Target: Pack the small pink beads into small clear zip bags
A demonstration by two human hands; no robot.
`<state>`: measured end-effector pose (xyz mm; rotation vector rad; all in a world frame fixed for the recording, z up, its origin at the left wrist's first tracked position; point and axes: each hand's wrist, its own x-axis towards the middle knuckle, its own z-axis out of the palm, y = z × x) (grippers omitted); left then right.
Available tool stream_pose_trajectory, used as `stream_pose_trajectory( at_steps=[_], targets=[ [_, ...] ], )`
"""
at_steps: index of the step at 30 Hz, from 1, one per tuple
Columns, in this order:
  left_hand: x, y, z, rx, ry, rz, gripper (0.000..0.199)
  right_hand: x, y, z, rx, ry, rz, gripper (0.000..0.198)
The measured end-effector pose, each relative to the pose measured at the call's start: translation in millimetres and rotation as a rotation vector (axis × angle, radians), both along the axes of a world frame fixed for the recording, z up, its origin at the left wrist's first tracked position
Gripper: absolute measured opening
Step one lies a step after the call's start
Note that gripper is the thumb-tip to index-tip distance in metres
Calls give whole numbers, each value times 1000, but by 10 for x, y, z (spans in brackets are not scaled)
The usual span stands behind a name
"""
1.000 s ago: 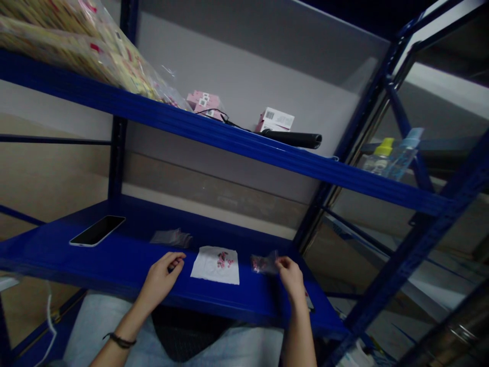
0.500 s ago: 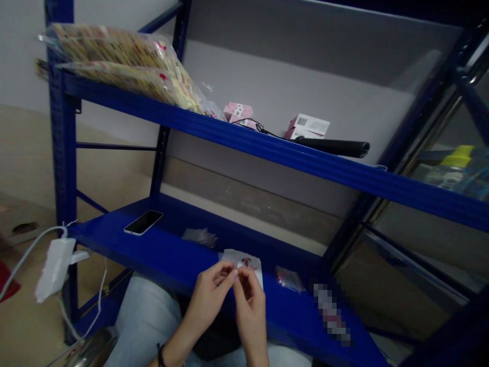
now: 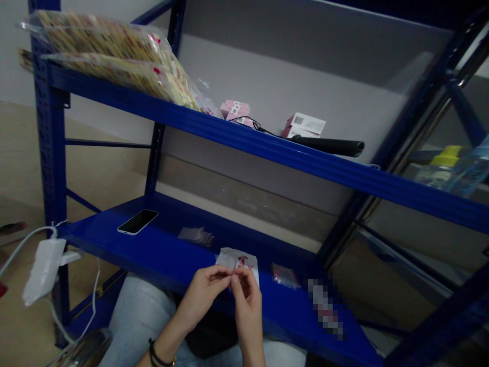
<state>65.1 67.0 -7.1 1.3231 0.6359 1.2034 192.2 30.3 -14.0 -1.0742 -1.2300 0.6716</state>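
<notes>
My left hand [image 3: 208, 290] and my right hand [image 3: 247, 295] meet at the fingertips over the front edge of the lower shelf. Both are closed in a pinch on something small that I cannot make out; a bit of pink shows between the fingers. Just behind them lies a white sheet of paper [image 3: 225, 257] with small dark red and pink pieces [image 3: 243, 262] on it. To its right rests a clear plastic bag [image 3: 284, 276] with reddish contents. Further left lies a small pile of clear little bags [image 3: 196, 236].
On the blue lower shelf [image 3: 160, 255] are a phone [image 3: 138, 221] at left and a blurred-out strip [image 3: 325, 309] at right. The upper shelf holds bulging plastic bags [image 3: 110, 56], pink boxes [image 3: 235, 108] and a black rod [image 3: 328, 146]. A white power strip [image 3: 44, 270] hangs at left.
The view has shifted slightly, so the shelf appears further left. My hands stay together at the fingertips with almost the same pinch.
</notes>
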Motion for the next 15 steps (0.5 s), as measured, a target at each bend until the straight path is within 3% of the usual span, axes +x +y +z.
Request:
stream_pose_trajectory(
  at_steps=[8,15],
  targets=[
    [-34,-54,61,43,44,-36,22,3,40,22,-12,-5,-29,27],
    [-4,-62,28,79,99,41,19,49,43,9,-63,-24,36,29]
  ],
)
